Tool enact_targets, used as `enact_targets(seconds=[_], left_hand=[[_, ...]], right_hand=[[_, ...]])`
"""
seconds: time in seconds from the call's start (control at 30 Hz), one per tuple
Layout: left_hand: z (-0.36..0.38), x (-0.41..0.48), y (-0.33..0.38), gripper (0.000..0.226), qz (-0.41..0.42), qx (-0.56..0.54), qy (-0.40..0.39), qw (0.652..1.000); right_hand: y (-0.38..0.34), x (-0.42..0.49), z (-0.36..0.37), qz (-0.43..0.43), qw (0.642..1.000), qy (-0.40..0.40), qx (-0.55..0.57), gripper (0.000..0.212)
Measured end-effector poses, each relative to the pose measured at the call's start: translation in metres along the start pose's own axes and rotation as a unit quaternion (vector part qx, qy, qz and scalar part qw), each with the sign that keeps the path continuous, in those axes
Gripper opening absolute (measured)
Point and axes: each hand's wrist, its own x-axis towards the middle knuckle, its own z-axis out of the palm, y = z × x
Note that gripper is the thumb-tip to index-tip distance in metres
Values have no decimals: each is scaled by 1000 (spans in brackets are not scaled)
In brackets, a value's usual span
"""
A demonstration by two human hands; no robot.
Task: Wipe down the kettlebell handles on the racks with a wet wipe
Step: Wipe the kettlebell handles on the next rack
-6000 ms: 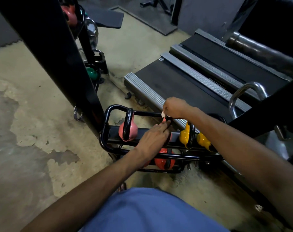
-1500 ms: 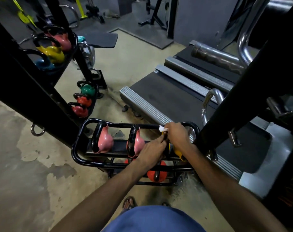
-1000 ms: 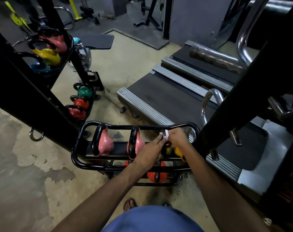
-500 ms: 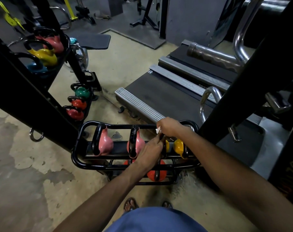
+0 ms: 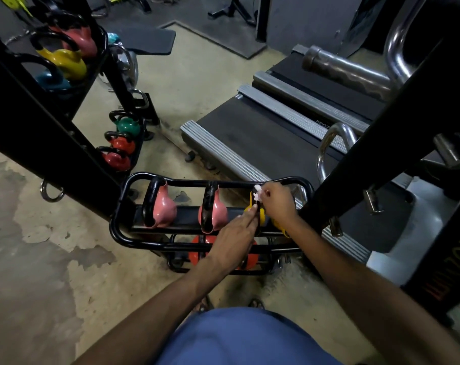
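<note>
A low black rack [image 5: 123, 237] holds two pink kettlebells [image 5: 162, 206] [image 5: 216, 211] and a yellow kettlebell [image 5: 250, 208] on top, with orange ones [image 5: 197, 250] on the shelf below. My right hand [image 5: 277, 202] pinches a white wet wipe [image 5: 257, 193] against the black handle of the yellow kettlebell. My left hand [image 5: 236, 237] reaches in from below, its straight fingers touching that same handle lower down. A second yellow kettlebell [image 5: 279, 225] is mostly hidden under my right wrist.
A taller black rack [image 5: 94, 75] at the left carries pink, yellow, blue, green and red kettlebells. A treadmill [image 5: 263, 138] lies behind the low rack. A thick black machine beam [image 5: 381, 133] crosses at the right, close to my right arm. Worn concrete floor [image 5: 39, 259] spreads to the left.
My right hand with the wipe has slid a little along the yellow kettlebell's handle. My left hand stays on the same handle. The view shifted slightly.
</note>
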Motion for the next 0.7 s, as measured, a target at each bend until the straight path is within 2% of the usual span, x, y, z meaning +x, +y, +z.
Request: enact_targets(seconds=[0.07, 0.1, 0.17, 0.23, 0.27, 0.3, 0.33, 0.4, 0.47, 0.53, 0.6, 0.63, 0.7], left_hand=[[-3, 0, -2, 78, 3, -21, -9, 1000], [-4, 0, -4, 77, 4, -35, -16, 999], [-8, 1, -6, 76, 7, -48, -27, 998], [-10, 3, -7, 76, 6, -45, -38, 998], [-11, 3, -7, 77, 4, -44, -43, 998], [-12, 4, -7, 77, 3, -43, -46, 998], [-13, 4, -7, 77, 0, -41, -49, 998], [-13, 4, -6, 76, -2, -39, -57, 998], [-12, 3, -5, 75, -1, -42, -60, 997], [-12, 2, -4, 75, -3, -42, -62, 997], [-13, 4, -5, 75, -7, -44, -68, 997], [-13, 5, -7, 77, -7, -45, -71, 996], [-13, 6, -10, 81, -8, -46, -77, 996]], right_hand=[[1, -23, 22, 133, 977, 6, 166, 32], [-2, -31, 28, 199, 938, 0, 282, 31], [-10, -30, 24, 312, 829, -51, 462, 26], [-13, -15, 16, 334, 752, -110, 557, 28], [-13, -12, 13, 337, 745, -113, 565, 31], [-13, -12, 14, 336, 747, -116, 561, 31], [-11, -16, 15, 332, 772, -113, 529, 29], [-4, -30, 18, 300, 844, -83, 437, 25], [-1, -37, 19, 264, 875, -65, 400, 24], [-1, -23, 21, 250, 877, -55, 405, 19], [-4, -7, 23, 268, 860, -53, 430, 19], [-4, -3, 27, 256, 871, -31, 419, 21], [-5, -10, 27, 177, 947, 22, 268, 27]])
